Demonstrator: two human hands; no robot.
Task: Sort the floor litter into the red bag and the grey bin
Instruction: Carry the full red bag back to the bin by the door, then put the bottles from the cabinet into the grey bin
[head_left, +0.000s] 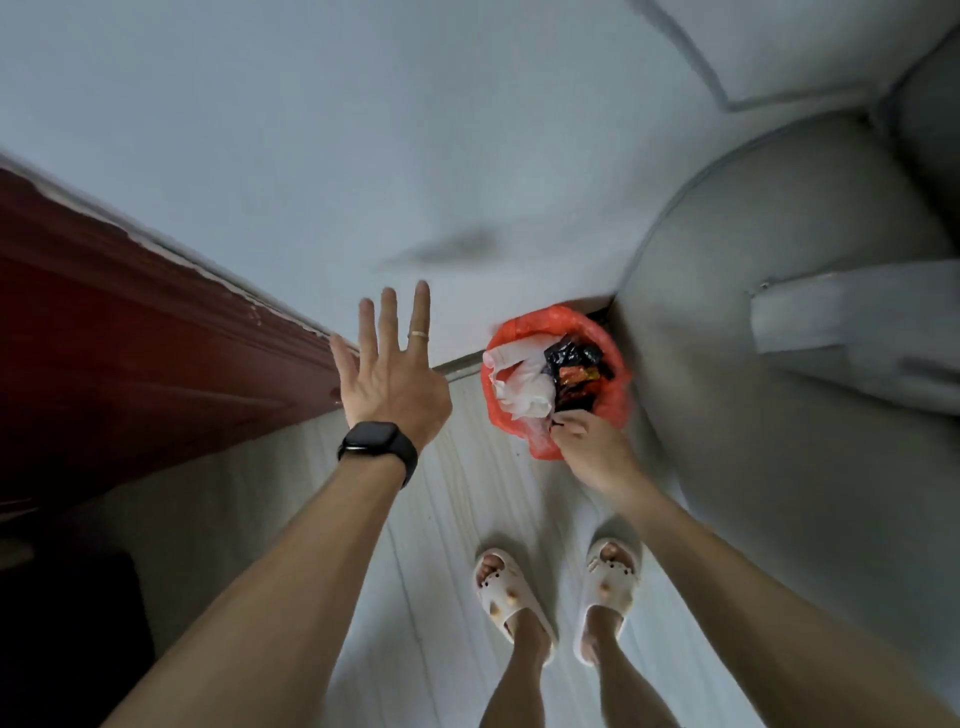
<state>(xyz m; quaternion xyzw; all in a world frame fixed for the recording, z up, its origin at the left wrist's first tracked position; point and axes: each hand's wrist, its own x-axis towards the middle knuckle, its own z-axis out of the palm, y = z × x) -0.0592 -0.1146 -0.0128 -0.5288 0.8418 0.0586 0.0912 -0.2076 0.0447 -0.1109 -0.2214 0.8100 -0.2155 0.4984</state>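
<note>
The red bag (613, 400) stands open on the pale floor against the wall, beside a grey sofa. Inside it lie crumpled white plastic (522, 387) and black and orange wrappers (574, 371). My right hand (589, 449) pinches the near rim of the red bag together with a scrap of white plastic. My left hand (392, 369) hovers in the air left of the bag, fingers spread and straight, holding nothing; a black watch sits on its wrist. The grey bin is not in view.
A dark red wooden door (156, 332) runs along the left. The grey sofa (779, 322) fills the right side, close to the bag. My feet in pale slippers (556, 587) stand on the white floor just below the bag.
</note>
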